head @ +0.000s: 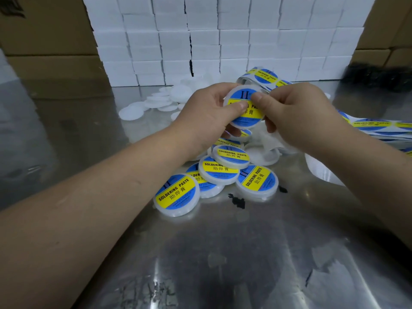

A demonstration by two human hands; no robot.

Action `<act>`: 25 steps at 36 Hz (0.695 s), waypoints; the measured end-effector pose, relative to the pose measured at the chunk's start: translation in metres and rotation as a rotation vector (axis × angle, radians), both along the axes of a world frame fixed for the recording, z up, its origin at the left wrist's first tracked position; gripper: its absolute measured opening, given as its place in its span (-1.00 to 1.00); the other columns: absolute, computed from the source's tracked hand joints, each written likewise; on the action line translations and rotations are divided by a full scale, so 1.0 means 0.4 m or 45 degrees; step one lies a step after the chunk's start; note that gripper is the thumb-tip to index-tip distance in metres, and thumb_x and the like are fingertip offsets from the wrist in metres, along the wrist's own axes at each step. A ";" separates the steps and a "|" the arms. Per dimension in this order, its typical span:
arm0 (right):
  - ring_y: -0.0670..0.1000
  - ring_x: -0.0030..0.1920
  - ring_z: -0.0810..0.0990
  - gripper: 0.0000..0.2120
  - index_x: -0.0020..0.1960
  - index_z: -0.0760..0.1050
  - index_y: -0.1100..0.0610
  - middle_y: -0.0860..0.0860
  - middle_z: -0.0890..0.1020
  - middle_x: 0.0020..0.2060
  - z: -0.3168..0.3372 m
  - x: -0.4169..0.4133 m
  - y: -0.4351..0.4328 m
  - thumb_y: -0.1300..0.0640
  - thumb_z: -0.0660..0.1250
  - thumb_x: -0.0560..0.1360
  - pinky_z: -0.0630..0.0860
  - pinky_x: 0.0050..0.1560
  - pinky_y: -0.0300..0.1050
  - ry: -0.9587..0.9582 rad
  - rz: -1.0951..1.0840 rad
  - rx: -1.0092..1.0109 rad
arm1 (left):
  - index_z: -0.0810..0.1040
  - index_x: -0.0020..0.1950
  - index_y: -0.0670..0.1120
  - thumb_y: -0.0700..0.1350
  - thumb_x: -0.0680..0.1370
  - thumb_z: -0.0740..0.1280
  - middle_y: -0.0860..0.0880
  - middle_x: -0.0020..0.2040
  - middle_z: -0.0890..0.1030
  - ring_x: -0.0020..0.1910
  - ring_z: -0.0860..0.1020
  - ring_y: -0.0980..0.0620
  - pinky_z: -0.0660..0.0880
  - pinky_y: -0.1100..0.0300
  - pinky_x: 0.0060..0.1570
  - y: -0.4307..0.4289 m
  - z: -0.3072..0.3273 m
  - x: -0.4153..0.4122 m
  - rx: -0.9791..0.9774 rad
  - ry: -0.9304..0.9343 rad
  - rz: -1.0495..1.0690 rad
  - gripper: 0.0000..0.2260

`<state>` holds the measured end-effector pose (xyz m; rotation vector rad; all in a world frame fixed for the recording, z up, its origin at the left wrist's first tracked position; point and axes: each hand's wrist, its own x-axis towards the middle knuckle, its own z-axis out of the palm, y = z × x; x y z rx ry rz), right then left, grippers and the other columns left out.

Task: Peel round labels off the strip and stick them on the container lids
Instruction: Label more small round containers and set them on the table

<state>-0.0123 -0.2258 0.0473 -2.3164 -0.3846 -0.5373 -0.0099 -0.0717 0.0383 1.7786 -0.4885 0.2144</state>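
My left hand (207, 112) grips a white round lid (246, 114) with a blue and yellow label on it, thumb across the label. My right hand (296, 112) holds the lid's right side, thumb pressing the label's top. Both hands are above the metal table (223, 253). The label strip (376, 126) trails off to the right, and another stretch of it (265, 75) lies behind the hands. Several labelled lids (178, 194) are piled in front of the hands. Bare white lids (156, 101) lie further back to the left.
A wall of white boxes (223, 36) stands at the back of the table, with cardboard cartons (49, 41) on either side. Empty white backing paper (276, 139) hangs under my right hand. Small black scraps (237, 200) lie beside the labelled lids.
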 end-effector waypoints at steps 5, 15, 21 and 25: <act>-0.25 -0.57 0.41 -0.52 -0.44 0.46 0.03 -0.20 0.49 -0.61 -0.004 0.001 -0.001 -0.19 0.11 0.53 0.29 -0.50 -0.36 0.057 -0.023 0.031 | 0.54 -0.10 0.09 -0.19 0.53 0.28 0.17 -0.33 0.58 -0.43 0.50 0.30 0.40 0.43 -0.39 0.006 -0.001 0.019 0.067 -0.081 0.154 -0.84; -0.10 -0.22 0.47 -0.83 -0.16 0.52 -0.10 -0.19 0.53 -0.33 0.011 -0.001 -0.001 0.13 0.21 0.45 0.37 -0.28 -0.24 0.147 -0.051 -0.229 | 0.48 0.25 -0.11 -0.23 0.57 0.10 -0.15 0.23 0.50 0.22 0.42 -0.11 0.30 0.16 0.09 0.053 -0.013 0.073 1.078 -0.109 0.540 -0.70; -0.16 -0.33 0.40 -0.67 0.06 0.54 -0.12 -0.21 0.44 -0.37 0.005 -0.003 -0.001 0.20 0.14 0.46 0.29 -0.36 -0.26 0.082 -0.093 -0.354 | 0.41 0.29 -0.28 -0.35 0.53 0.12 -0.22 0.30 0.44 0.27 0.40 -0.16 0.33 0.05 0.19 0.107 -0.018 0.112 1.174 0.041 0.705 -0.66; -0.07 -0.06 0.44 -0.56 0.22 0.47 -0.08 -0.14 0.54 -0.01 0.005 -0.004 0.000 0.28 0.10 0.46 0.31 -0.10 -0.22 0.128 -0.087 -0.388 | 0.50 0.18 -0.13 -0.20 0.52 0.09 -0.20 0.26 0.45 0.25 0.39 -0.21 0.34 0.00 0.24 0.189 -0.029 0.143 1.180 0.228 1.047 -0.69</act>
